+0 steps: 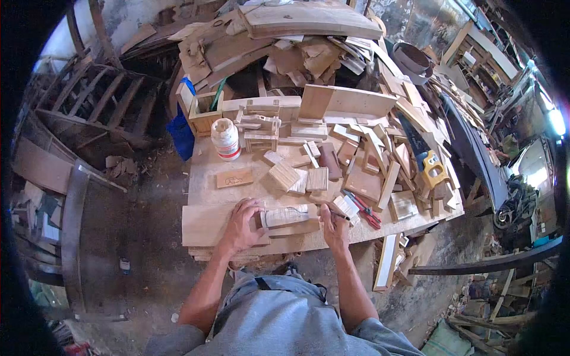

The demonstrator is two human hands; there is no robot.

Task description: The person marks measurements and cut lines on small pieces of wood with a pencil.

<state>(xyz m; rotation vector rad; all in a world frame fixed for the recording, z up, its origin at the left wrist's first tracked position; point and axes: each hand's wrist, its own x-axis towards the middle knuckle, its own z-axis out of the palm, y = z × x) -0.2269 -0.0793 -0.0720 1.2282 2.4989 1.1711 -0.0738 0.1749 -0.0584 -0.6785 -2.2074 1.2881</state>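
A pale wooden block [288, 215] with dark drawn lines lies crosswise near the table's front edge. My left hand [242, 224] grips its left end, with the thumb on the near side and the fingers on the far side. Under that hand is a wide flat board [205, 222]. At the block's right end is my right hand [334, 228], closed round a slim dark pencil [341, 215] that points up and left. Just beyond the right hand lie a small striped wood block [346, 209] and red-handled pliers [371, 218].
A white glue bottle [225, 141] stands at the table's left, behind a small block with a car drawing [234, 178]. Wood offcuts [362, 178] crowd the right side. A handsaw with a yellow handle [434, 169] lies there. Stacked boards [309, 21] fill the back.
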